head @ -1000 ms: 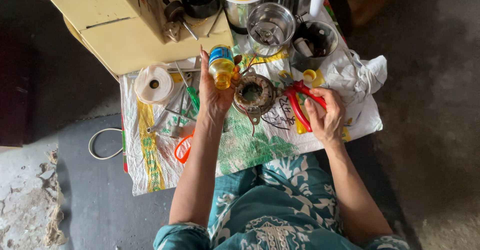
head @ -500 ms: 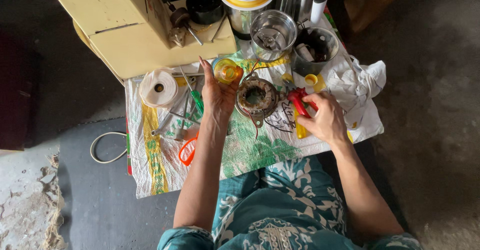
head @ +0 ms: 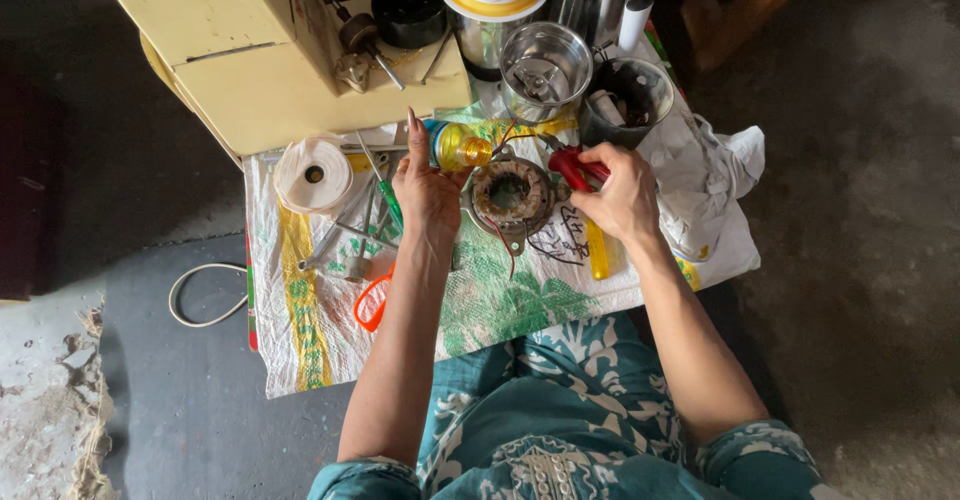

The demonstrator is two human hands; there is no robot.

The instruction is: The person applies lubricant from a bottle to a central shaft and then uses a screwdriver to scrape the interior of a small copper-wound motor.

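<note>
She sits at the low table (head: 300, 360) with a round motor coil (head: 512, 193) lying on the printed sack cloth between her hands. The left hand (head: 428, 192) is closed around a small yellow bottle (head: 458, 146), tipped on its side with the nozzle pointing at the coil's rim, index finger raised straight. The right hand (head: 622, 195) is wrapped tight round red-handled pliers (head: 572, 165), nose towards the coil's upper right edge where thin wires trail out. It looks like the step of treating or fixing the winding leads; any next move would need the bottle tip steady just over the coil and the pliers pinching a fine wire without nicking it. Both forearms reach forward from the lap, wrists bent down, a roll of white tape (head: 312, 174) off to the left
</note>
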